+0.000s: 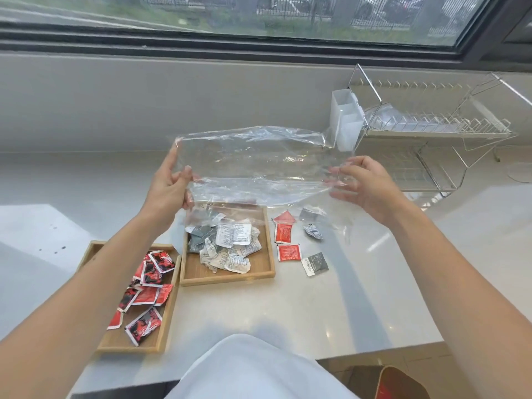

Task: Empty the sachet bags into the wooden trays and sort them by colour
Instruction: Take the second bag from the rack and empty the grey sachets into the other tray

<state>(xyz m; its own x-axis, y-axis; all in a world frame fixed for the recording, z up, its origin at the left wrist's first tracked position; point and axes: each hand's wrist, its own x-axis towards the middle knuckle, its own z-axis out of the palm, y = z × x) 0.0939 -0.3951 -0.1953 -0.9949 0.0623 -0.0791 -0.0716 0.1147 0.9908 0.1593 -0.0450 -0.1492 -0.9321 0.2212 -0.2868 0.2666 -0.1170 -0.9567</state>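
Note:
I hold a clear plastic bag [253, 165] stretched out above the counter, my left hand [169, 185] gripping its left end and my right hand [365, 185] pinching its right end. The bag looks empty. Below it a square wooden tray [259, 273] holds several grey and white sachets [227, 246]. A longer wooden tray [115, 341] at the front left holds several red sachets [149, 283]. Loose on the counter to the right of the square tray lie red sachets [288, 243] and grey sachets [315, 263].
A wire dish rack [431, 133] with a white plastic holder [345, 119] stands at the back right. A window sill runs along the back. The counter's front edge is near my white clothing [253, 370].

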